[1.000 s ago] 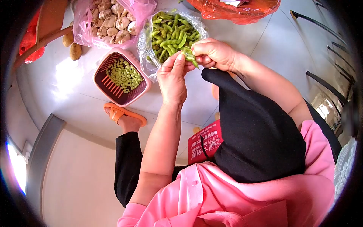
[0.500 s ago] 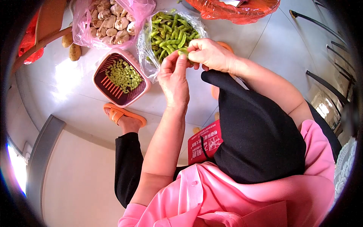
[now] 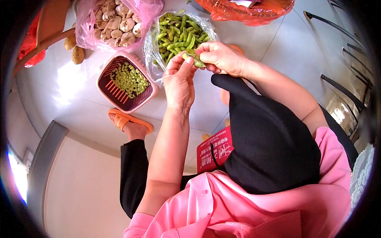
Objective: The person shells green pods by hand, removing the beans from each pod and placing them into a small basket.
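Note:
An edamame pod (image 3: 194,56), split along its length, is held between both hands over the near edge of a clear plastic bag (image 3: 152,43). My left hand (image 3: 179,81) pinches the pod's left end, with a pale green bean near its fingertips. The other end is gripped by the fingers of my right hand (image 3: 223,58). Whole green pods (image 3: 182,33) fill the bag just beyond my hands. Left of my left hand stands a pink plastic basket (image 3: 104,81) with shelled beans (image 3: 129,80) in it.
A pink bag of garlic bulbs (image 3: 119,23) lies beyond the basket, with potatoes (image 3: 78,54) to its left. An orange-red bag (image 3: 254,14) is at the top. Black curved metal bars (image 3: 341,27) stand at right. A red box (image 3: 214,148) sits by my knee.
The pod in my hands has opened up, showing more of its inside and a bean. My left hand has shifted slightly left, and both hands still hold the pod.

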The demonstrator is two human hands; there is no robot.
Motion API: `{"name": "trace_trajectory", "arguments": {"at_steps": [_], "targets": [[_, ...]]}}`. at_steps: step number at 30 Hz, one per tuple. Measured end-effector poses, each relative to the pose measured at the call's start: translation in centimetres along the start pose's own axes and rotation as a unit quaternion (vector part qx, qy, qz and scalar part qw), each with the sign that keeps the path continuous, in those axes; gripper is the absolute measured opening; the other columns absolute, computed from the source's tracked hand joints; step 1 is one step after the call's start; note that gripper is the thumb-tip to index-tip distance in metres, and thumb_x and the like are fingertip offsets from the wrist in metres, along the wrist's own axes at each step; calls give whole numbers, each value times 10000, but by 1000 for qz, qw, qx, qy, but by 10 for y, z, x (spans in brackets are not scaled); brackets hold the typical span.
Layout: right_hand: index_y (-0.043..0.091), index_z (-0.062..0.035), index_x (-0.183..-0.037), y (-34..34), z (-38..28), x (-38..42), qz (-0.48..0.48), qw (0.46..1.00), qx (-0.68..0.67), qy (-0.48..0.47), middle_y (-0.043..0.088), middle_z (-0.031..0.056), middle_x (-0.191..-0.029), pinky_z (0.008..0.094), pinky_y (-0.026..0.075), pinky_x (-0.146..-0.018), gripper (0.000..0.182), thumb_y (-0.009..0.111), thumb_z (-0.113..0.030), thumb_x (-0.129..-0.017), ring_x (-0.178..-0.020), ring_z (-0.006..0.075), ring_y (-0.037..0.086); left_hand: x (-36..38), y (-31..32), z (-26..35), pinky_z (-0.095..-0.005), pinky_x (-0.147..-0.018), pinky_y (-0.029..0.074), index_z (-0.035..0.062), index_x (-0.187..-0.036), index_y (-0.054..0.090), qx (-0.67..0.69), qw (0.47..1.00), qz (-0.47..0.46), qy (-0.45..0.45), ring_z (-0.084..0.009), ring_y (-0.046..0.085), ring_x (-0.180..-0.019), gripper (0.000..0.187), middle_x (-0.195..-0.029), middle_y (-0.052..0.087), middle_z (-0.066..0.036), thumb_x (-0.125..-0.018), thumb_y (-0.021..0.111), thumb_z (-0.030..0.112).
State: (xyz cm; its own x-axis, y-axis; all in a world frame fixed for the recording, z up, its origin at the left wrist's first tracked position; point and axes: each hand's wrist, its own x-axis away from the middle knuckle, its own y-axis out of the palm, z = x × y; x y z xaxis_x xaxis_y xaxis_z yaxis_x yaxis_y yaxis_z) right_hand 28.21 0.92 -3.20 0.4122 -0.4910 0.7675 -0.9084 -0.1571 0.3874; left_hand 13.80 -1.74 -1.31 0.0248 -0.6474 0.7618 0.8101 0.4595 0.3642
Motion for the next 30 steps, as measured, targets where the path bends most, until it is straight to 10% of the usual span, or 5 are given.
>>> {"name": "trace_trajectory", "arguments": {"at_steps": [14,17,20,23,30], "targets": [[572,-31,-822,4,-9,14,-28,992,118,-39,596,-2,-702,206,398,-481,128,586,-156,-847,-559,52,489,-3,-10,6,-274,-736,494,-3,-1136,474,-55,997,27,52,-147,572,-843,267,-980,559,-72,-881,531,55],[563,-54,-800,12,-6,18,48,890,383,-244,596,134,-691,383,457,-575,111,587,-147,-744,-636,289,591,-2,-5,12,-253,-726,483,2,-1091,518,-85,996,24,-8,-116,565,-809,214,-994,585,-76,-881,510,45],[495,-33,-714,19,-6,18,59,798,485,-353,555,118,-634,382,443,-537,105,590,-78,-723,-617,312,580,0,-1,13,-271,-766,483,-28,-1094,515,-151,987,6,-49,-143,577,-888,220,-1056,588,-118,-905,434,51],[477,-39,-698,24,-2,12,61,751,475,-455,547,117,-620,407,441,-534,120,588,-81,-714,-624,332,577,3,8,3,-345,-948,405,-45,-1101,488,68,992,-88,-65,-243,519,-1076,290,-1149,541,-178,-945,313,126],[542,-35,-743,24,-16,19,32,890,385,-241,550,81,-596,330,424,-531,89,558,-122,-750,-552,191,555,1,-3,9,-390,-999,369,-18,-1104,482,179,966,-129,-133,-281,490,-1118,281,-1213,497,-191,-963,348,183]]}}
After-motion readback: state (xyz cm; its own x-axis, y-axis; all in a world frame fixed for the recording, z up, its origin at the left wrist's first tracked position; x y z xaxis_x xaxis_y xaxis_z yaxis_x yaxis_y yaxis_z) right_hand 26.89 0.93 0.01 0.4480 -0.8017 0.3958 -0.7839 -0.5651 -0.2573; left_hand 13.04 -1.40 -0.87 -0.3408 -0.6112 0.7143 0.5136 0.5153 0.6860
